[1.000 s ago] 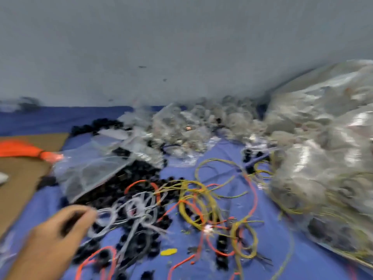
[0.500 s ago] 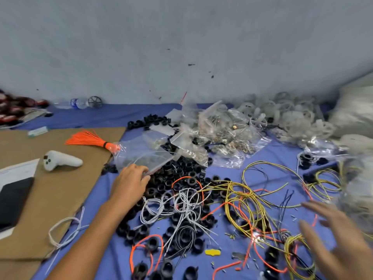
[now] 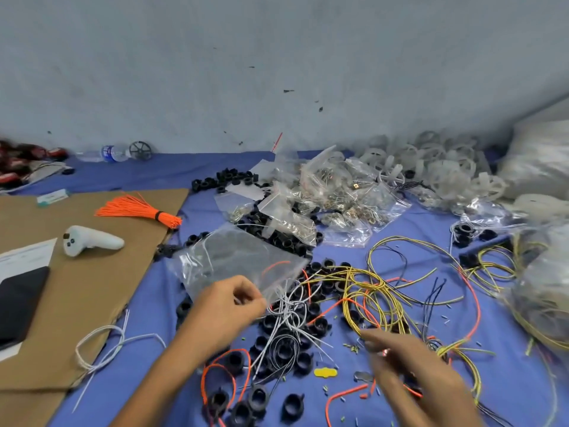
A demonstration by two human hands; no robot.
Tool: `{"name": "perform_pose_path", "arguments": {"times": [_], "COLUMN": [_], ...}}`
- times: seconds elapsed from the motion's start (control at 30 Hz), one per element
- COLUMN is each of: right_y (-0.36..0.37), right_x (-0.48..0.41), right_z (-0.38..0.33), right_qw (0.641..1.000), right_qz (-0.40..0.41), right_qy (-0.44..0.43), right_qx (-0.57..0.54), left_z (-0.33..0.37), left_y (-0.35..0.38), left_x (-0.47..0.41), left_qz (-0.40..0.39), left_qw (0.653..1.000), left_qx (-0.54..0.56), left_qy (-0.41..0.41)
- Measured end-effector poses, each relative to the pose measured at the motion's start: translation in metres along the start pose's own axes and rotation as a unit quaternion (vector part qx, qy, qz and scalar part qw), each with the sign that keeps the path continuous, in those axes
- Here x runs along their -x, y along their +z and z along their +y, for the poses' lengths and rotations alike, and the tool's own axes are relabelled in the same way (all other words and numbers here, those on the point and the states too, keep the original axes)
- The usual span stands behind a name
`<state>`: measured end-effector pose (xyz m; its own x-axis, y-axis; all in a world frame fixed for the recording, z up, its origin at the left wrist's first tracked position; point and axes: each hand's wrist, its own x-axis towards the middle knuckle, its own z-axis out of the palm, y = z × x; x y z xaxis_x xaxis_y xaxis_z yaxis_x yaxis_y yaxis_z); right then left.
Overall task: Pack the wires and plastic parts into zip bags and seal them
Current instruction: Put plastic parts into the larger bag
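Note:
My left hand [image 3: 226,309] pinches the near edge of an empty clear zip bag [image 3: 234,260], which lies over black plastic rings [image 3: 289,343]. White wires [image 3: 286,318] tangle just right of that hand. Yellow wires [image 3: 369,291] and orange wires [image 3: 221,374] sprawl across the blue cloth [image 3: 400,248]. My right hand [image 3: 403,362] hovers, blurred, over the yellow wires with fingers spread and nothing in it. More black rings [image 3: 221,180] lie farther back.
Filled zip bags [image 3: 338,198] and translucent white plastic rings [image 3: 437,167] pile at the back. Large clear sacks [image 3: 542,272] crowd the right. Brown cardboard [image 3: 77,291] at left carries a white controller [image 3: 89,240], an orange tie bundle [image 3: 138,211] and a phone [image 3: 18,303].
My left hand pulled the zip bag toward me off the black rings. My right hand moved left over the yellow wires. The view steadied after swinging left.

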<state>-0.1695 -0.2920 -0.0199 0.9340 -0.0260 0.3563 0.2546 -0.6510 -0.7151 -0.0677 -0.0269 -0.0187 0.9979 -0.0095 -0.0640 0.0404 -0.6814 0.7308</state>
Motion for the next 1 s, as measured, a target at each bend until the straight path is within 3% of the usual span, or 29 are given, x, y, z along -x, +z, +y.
{"name": "perform_pose_path", "arguments": {"times": [0.07, 0.13, 0.27, 0.37, 0.5, 0.6, 0.63, 0.73, 0.8, 0.87, 1.0], "right_y": [0.013, 0.029, 0.052, 0.056, 0.054, 0.054, 0.051, 0.052, 0.055, 0.054, 0.052], "right_x": [0.003, 0.002, 0.001, 0.004, 0.008, 0.006, 0.005, 0.009, 0.014, 0.022, 0.028], "right_z": [-0.020, -0.027, -0.017, -0.008, -0.021, -0.033, -0.039, -0.044, -0.047, -0.047, -0.055], "right_qw": [0.996, 0.983, 0.959, 0.958, 0.953, 0.981, 0.974, 0.973, 0.972, 0.968, 0.966], "right_qz": [-0.074, -0.163, -0.248, -0.245, -0.274, -0.135, -0.153, -0.172, -0.213, -0.245, -0.256], "right_qy": [-0.031, 0.015, 0.125, 0.139, 0.075, 0.016, -0.005, -0.034, -0.007, 0.018, -0.047], "right_qx": [-0.035, -0.081, -0.062, 0.049, 0.102, 0.140, 0.168, 0.151, 0.099, 0.049, 0.001], "left_z": [0.011, 0.019, 0.029, 0.028, 0.032, 0.037, 0.035, 0.051, 0.046, 0.039, 0.021], "left_y": [0.014, 0.024, 0.029, 0.026, 0.031, 0.033, 0.027, 0.039, 0.044, 0.027, -0.026], "left_x": [0.028, 0.050, 0.082, 0.094, 0.105, 0.116, 0.122, 0.127, 0.127, 0.122, 0.108], "left_qz": [-0.057, -0.069, 0.008, 0.087, 0.045, 0.076, 0.091, 0.093, 0.167, 0.092, 0.249], "left_qw": [0.998, 0.995, 0.993, 0.987, 0.981, 0.974, 0.971, 0.966, 0.941, 0.959, 0.960], "left_qx": [0.000, -0.004, -0.019, -0.028, -0.078, -0.066, -0.063, -0.110, -0.173, -0.171, -0.039], "left_qy": [0.036, 0.071, 0.113, 0.132, 0.169, 0.201, 0.212, 0.214, 0.239, 0.208, 0.120]}}
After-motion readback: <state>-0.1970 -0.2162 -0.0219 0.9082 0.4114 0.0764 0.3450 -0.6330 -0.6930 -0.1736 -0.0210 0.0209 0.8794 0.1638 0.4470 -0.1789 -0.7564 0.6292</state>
